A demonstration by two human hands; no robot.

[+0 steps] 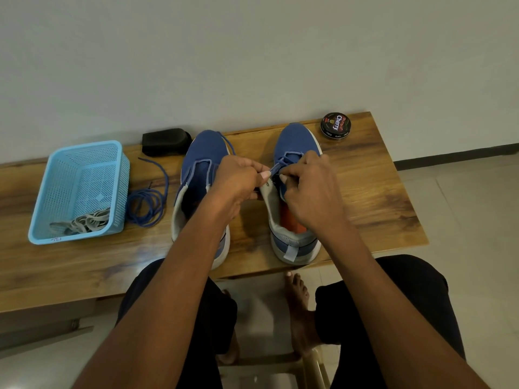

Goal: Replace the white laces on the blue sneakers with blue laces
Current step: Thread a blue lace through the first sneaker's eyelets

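Against a plain pale wall we saw a grained wooden bench (365,192). At its left stood a light-blue perforated plastic basket (81,189) holding limp white laces (84,221); just beside it lay a coiled blue lace (147,200), with a black brush (165,141) behind. Two blue mesh sneakers followed: the left sneaker (200,169), then the right sneaker (295,169). Our left hand (238,182) and right hand (309,189) each pinched the blue lace threaded (283,161) through the right one. A round polish tin (336,125) sat far right.
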